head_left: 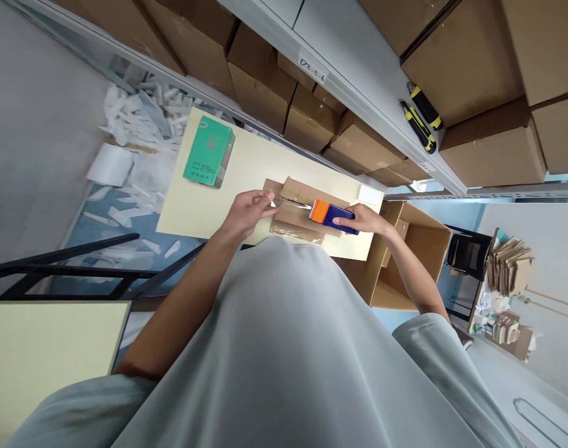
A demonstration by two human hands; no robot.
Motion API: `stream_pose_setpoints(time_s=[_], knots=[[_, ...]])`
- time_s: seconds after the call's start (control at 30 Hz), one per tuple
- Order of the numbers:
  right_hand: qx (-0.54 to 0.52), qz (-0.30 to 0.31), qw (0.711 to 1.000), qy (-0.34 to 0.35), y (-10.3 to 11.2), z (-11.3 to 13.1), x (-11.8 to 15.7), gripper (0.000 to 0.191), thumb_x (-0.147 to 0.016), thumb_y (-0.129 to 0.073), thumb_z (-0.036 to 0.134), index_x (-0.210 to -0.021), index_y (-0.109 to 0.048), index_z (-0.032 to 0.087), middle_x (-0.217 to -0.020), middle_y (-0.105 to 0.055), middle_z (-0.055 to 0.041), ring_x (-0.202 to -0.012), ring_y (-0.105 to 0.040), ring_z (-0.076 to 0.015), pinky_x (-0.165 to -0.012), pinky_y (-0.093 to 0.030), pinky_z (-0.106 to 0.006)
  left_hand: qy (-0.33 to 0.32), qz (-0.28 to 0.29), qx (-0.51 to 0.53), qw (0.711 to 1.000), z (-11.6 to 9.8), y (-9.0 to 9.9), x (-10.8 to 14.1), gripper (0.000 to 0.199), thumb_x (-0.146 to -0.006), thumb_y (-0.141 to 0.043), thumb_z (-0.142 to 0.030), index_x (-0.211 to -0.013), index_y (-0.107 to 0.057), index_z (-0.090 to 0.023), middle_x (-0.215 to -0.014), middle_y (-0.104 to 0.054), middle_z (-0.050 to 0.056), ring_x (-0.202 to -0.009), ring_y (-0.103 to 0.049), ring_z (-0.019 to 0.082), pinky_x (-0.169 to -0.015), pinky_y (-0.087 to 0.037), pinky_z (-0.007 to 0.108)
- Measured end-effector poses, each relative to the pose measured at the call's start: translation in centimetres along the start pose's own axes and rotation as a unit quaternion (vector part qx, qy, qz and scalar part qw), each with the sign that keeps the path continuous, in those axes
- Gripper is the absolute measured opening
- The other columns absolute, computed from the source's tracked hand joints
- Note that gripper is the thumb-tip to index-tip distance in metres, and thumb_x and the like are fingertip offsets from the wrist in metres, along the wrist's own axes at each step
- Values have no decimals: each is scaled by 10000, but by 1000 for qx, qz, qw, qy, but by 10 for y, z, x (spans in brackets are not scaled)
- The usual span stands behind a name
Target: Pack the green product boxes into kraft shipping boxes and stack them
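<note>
A small cardboard box (297, 216) with loose flaps lies on the cream table (260, 155) in front of me. My right hand (362, 219) is wrapped round a blue and orange tape dispenser (328, 215), which is over the right part of the box. To the left, my left hand (252, 211) pinches the end of a clear strip of packing tape (290, 201). The strip runs between my left fingertips and the dispenser, above the cardboard. Shiny clear tape or film also shows along the box's near side.
A green box (209, 152) lies on the table's left part. Cardboard boxes (311, 118) line the shelf behind, and two yellow-black utility knives (422, 121) rest on the shelf above. A large open carton (414, 255) stands at the right. White scraps (148, 118) litter the floor at left.
</note>
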State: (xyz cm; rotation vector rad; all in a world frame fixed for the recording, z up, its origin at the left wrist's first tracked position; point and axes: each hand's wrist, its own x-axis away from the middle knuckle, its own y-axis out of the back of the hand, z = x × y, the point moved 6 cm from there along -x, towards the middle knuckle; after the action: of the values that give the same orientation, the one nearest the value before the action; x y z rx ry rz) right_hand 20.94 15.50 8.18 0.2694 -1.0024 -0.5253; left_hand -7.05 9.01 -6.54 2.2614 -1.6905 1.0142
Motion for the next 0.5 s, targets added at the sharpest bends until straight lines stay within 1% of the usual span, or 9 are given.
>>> stream_pose_setpoints(time_s=[0.1, 0.27, 0.37, 0.5], knots=[[10, -7, 1000, 0, -2, -6, -13, 724, -848, -690, 918, -824, -688, 195, -705, -725, -22, -638, -657, -168, -613, -460, -265, 10, -16, 1, 1000, 8, 5, -9, 255, -865, -889, -319, -859, -700, -148, -807, -663, 7, -932, -730, 187, -1064, -680, 524], [32, -16, 999, -9, -7, -14, -32, 765, -819, -652, 966, -753, -632, 204, -676, -670, -13, -637, -606, -159, -607, -418, -272, 20, -34, -3, 999, 19, 7, -21, 182, -882, -842, -262, -867, -703, -145, -784, -642, -2, -877, -706, 162, -1059, -680, 480], [29, -18, 999, -16, -9, -19, -40, 779, -801, -648, 984, -725, -604, 210, -675, -656, -12, -632, -591, -157, -598, -400, -275, 24, -38, -9, 999, 25, 6, -27, 215, -891, -855, -290, -867, -698, -145, -785, -638, 1, -873, -697, 164, -1040, -685, 475], [25, -19, 999, -19, -11, -24, -45, 771, -805, -649, 979, -716, -589, 215, -668, -639, -3, -624, -579, -152, -602, -394, -276, 26, -43, -12, 999, 34, 7, -35, 300, -885, -895, -368, -879, -690, -149, -783, -629, -2, -894, -707, 186, -993, -703, 512]])
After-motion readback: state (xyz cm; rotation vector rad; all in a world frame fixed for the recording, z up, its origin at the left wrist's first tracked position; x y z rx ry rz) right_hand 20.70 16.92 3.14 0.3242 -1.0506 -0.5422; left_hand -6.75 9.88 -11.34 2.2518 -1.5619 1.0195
